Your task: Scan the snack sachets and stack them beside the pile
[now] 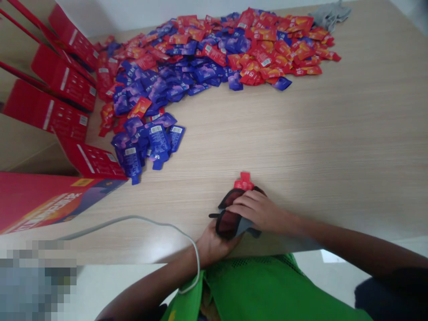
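Observation:
My left hand and my right hand meet at the near edge of the wooden table. Between them is a dark red object with black rims and a grey part; I cannot tell exactly what it is. The left hand cups it from below while the right hand's fingers lie curled over its top. A red sachet pokes out just beyond the right hand's knuckles. A large heap of red and purple sachets covers the far half of the table, out of reach of both hands.
Several open red cartons stand along the left edge, and a closed red box lies at the near left. A grey cable runs to my left wrist. Grey cloth lies at the far right corner.

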`<state>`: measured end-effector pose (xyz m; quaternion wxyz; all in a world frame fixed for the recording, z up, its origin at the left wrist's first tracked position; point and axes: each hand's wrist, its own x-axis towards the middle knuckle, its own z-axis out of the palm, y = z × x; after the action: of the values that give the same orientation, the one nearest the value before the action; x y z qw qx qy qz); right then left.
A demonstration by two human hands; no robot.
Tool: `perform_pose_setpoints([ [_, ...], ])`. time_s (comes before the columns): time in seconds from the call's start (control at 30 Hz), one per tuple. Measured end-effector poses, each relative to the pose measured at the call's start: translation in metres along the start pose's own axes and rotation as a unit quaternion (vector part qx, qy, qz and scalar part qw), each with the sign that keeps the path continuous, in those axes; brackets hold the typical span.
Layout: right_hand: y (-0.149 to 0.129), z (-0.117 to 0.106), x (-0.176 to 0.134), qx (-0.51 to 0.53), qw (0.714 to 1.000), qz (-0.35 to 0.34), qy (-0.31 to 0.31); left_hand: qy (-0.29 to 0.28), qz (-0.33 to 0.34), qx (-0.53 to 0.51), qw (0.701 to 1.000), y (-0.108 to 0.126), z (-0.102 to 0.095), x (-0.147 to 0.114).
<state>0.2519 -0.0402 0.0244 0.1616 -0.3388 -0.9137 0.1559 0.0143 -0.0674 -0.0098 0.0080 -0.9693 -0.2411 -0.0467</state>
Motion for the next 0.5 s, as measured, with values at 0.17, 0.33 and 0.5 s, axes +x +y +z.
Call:
perform_pose_setpoints([
  [0.17,0.053,-0.005,0.022,-0.042,0.996,0.079,0.018,0.104,0.061,-0.119,0.986,-0.004,-0.003,-0.004],
  [0.33,0.084,-0.044,0.039,-0.084,0.982,0.139,0.095,0.128,0.051,-0.145,0.98,-0.004,-0.004,-0.004],
  [0.5,0.024,-0.035,0.014,-0.016,0.99,0.074,0.116,0.101,0.011,-0.238,0.966,-0.001,0.008,-0.008],
])
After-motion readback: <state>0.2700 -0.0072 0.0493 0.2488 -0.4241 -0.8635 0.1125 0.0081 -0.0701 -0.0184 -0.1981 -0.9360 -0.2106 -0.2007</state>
